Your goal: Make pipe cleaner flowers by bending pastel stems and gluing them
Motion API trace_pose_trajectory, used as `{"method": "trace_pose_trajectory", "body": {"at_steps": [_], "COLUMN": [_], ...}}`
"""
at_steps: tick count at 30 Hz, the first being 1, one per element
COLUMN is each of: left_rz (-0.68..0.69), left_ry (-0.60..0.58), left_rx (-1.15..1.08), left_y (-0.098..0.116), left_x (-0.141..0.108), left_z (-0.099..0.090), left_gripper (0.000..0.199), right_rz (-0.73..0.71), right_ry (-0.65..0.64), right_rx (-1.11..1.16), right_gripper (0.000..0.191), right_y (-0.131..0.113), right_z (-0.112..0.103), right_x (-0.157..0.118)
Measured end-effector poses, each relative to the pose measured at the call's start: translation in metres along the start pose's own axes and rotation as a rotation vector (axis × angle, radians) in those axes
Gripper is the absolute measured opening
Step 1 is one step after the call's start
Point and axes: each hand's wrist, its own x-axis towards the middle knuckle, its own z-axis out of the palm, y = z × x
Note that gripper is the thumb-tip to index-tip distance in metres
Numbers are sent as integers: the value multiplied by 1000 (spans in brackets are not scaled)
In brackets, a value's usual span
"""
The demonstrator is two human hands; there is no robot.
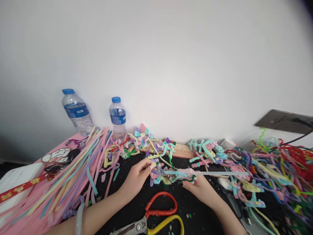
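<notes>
My left hand (140, 176) is closed, pinching a small pipe-cleaner flower (156, 174) with purple, blue and orange-pink petals between thumb and fingers. My right hand (201, 187) is closed round what looks like a pale pink hot glue gun (187, 172). From its back a long translucent glue stick (225, 173) sticks out to the right. The gun's front end points left, close to the flower; pipe-cleaner pieces there hide whether they touch. Below both hands lie scissors (141, 225) with one red and one yellow handle, blades to the left.
A bundle of pastel pipe cleaners (73, 173) covers the left side. Two water bottles (118, 119) stand by the wall. Finished pipe-cleaner shapes (141, 134) line the back. At right lies a tangled heap of pipe cleaners (276, 173), below a wall socket (281, 120) with a plugged-in cable.
</notes>
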Motion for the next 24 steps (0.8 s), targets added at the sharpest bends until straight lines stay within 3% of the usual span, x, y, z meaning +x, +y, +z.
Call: {"method": "trace_pose_trajectory", "body": {"at_steps": [10,19,24], "left_rz": [51,69,144], "left_ry": [2,-39,-29], "left_rx": [238,128,170], "left_y": [2,1,1], "left_x": [-6,-5,-8], "left_z": [2,2,2], "left_gripper": [20,21,18], "right_rz": [-19,-33,-50], "right_ry": [-16,-31,14], "right_rx": [-55,-67,-91], "right_gripper": [30,28,28], "right_y": [-3,-8,-7], "right_z": [0,-1,0], "right_x": [2,2,2]}}
